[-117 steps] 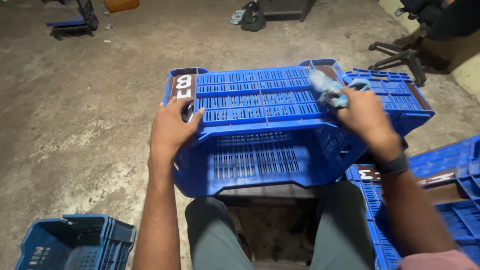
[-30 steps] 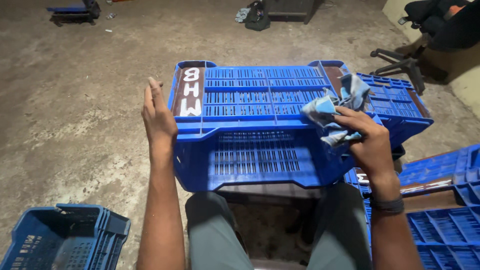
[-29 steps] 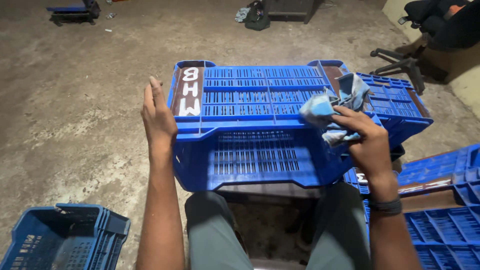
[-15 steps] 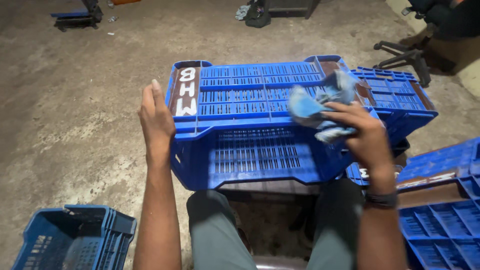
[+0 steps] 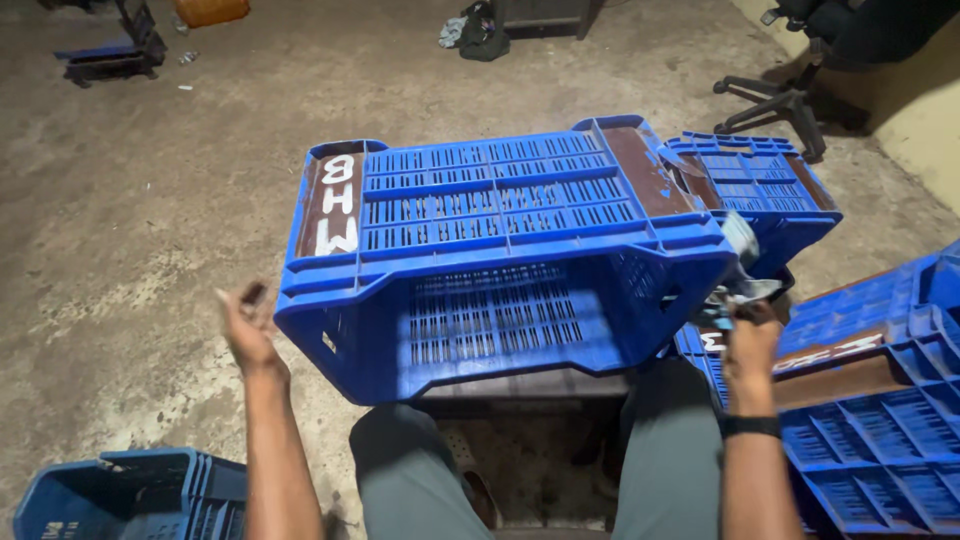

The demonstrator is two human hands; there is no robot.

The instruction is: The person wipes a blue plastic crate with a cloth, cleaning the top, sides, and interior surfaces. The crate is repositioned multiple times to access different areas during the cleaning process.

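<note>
We see the blue crate [image 5: 500, 270] mid-frame, resting on our lap, our left hand [image 5: 245, 325] open and off it, our right hand [image 5: 748, 335] gripping a rag [image 5: 742, 265] beside its right wall.

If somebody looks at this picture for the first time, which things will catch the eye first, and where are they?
The big blue slatted crate fills the centre, lying upturned over the seated person's knees. The left hand is off its left side, open, and the right hand at its right end grips a crumpled cloth. More blue crates are stacked at the right, and an office chair stands at the top right on the dusty floor.
</note>
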